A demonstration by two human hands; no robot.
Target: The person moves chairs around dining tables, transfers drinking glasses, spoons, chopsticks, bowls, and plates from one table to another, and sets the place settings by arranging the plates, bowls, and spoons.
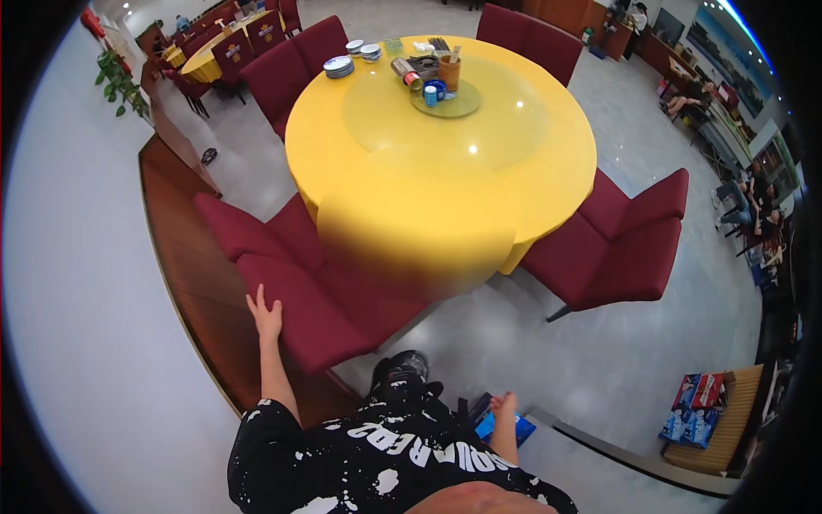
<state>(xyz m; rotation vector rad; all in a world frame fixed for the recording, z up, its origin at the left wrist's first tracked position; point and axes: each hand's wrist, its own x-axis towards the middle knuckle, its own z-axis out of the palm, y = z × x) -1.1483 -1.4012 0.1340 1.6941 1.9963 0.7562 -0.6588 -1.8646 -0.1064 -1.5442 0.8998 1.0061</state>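
My left hand [267, 315] is open, its fingers spread at the back of a dark red upholstered chair [310, 324]. It touches the backrest or hovers just beside it; I cannot tell which. Down by my right side, my right hand [503, 404] has loosely curled fingers, and I see nothing in them. Below and behind it on the floor lies a blue package [521, 428], partly hidden by my forearm. In front of me stands a round table with a yellow cloth [548, 163]; a blurred patch covers its near edge.
On the table are stacked dishes [339, 67], a glass turntable [467, 104] and a brown utensil holder [449, 74]. More red chairs [612, 244] surround it. A wall [77, 257] runs along my left. Boxes [698, 407] sit at right; people [758, 206] sit farther off.
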